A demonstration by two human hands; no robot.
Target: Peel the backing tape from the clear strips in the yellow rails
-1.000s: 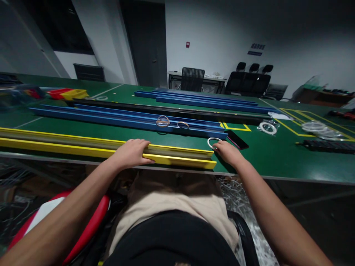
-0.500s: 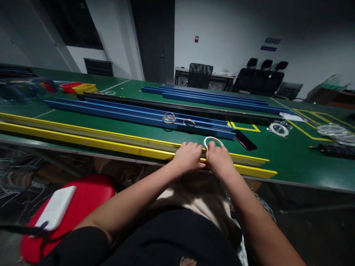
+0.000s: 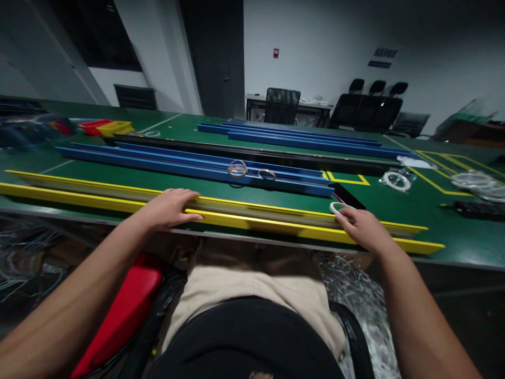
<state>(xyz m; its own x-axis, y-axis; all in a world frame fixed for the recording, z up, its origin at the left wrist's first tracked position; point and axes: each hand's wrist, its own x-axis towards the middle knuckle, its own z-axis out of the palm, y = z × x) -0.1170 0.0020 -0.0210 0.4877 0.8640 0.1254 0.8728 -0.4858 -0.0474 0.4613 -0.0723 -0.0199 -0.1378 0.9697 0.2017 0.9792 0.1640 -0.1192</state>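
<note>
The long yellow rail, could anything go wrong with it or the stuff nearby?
Maybe! The yellow rail lies along the near edge of the green table, so a hard pull towards the person might tip it off.

The right hand, holding a white ring, is close to the phone and could bump it.

Two brown rings sit on a blue rail, so a knock might send them rolling.

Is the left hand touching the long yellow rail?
Touching. The head view shows the left hand lying over the yellow rail, its thumb against the rail's near wall.
</note>
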